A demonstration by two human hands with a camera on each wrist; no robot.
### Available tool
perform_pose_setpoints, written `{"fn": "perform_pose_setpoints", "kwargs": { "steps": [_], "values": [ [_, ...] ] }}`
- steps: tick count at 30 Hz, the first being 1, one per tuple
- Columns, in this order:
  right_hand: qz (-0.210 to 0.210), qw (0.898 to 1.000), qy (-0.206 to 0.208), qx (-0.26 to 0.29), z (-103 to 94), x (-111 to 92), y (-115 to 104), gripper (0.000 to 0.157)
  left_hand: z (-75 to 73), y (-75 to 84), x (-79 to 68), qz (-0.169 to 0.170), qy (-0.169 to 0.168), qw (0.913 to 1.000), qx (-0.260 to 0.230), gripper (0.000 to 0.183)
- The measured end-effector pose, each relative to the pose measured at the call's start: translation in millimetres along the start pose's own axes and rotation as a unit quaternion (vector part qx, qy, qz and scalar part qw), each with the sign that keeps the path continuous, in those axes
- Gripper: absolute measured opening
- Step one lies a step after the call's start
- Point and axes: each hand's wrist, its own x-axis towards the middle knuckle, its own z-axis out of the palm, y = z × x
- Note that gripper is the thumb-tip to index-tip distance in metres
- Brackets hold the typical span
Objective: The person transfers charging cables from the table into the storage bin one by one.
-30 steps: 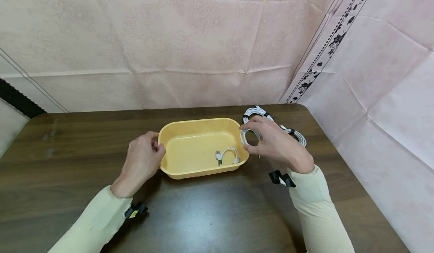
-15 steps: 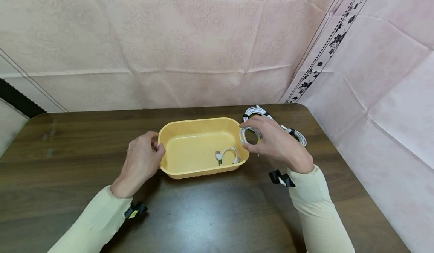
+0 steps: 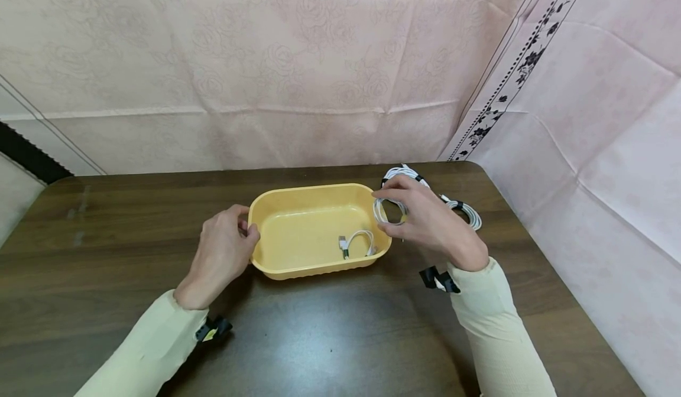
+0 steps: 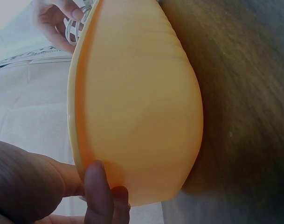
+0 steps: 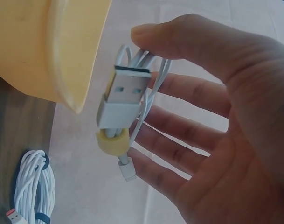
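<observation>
A yellow plastic basin stands on the table, with a short white USB cable lying inside at its right end. My left hand grips the basin's left rim; in the left wrist view its fingers press the outer wall. Beside the right rim, my right hand holds up a coiled white USB cable between thumb and fingers. The right wrist view shows that cable's metal USB plug, a yellow tie around the coil and a small white connector hanging below.
Behind my right hand lies a larger white cable coil with black ties. Another tied white cable coil is right of it. The brown wooden table meets pale patterned cloth at the back and right.
My right hand has shifted slightly left and up with the coiled cable, closer over the basin's right rim. The left hand and the basin have stayed in place.
</observation>
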Motion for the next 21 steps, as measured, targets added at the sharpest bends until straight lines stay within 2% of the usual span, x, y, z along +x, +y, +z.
{"fn": "perform_pose_setpoints", "kwargs": {
  "steps": [9,17,21],
  "values": [
    [-0.016,1.000,0.016,-0.001,4.5,3.1,-0.8,0.052,-0.5,-0.3,0.5,-0.002,-0.002,1.0000,-0.002,0.040],
    [0.006,1.000,0.001,0.000,5.9,5.1,-2.9,0.054,-0.7,-0.4,1.1,-0.006,-0.004,1.0000,-0.002,0.040],
    [-0.002,1.000,0.004,-0.002,7.3,6.0,-3.5,0.056,-0.8,-0.5,0.8,-0.005,-0.004,1.0000,-0.002,0.040]
  ]
}}
